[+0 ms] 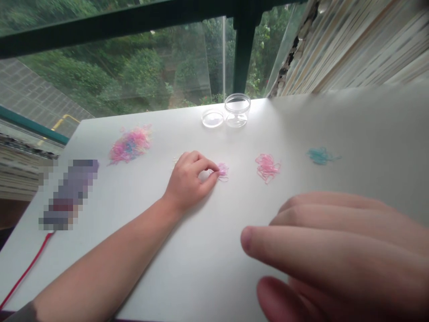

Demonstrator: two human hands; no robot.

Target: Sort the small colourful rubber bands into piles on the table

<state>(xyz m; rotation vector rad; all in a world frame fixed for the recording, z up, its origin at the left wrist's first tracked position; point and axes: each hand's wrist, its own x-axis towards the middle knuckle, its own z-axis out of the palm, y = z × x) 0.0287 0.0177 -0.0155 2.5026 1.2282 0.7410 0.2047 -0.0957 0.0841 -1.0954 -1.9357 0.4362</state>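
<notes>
My left hand (189,180) rests on the white table (214,250), thumb and forefinger pinched at the edge of a small pile of lilac rubber bands (224,170). My right hand (338,255) hovers close to the camera at the lower right, fingers stretched out and empty. To the right lie a pink pile of bands (267,167) and a teal pile (321,155). A larger mixed pink and blue heap (130,144) sits at the far left.
A clear round jar (237,109) and its lid (212,118) stand at the table's far edge by the window. A blurred-out object (69,193) with a red cord (25,272) lies at the left edge. Stacked striped material (355,44) rises at the right.
</notes>
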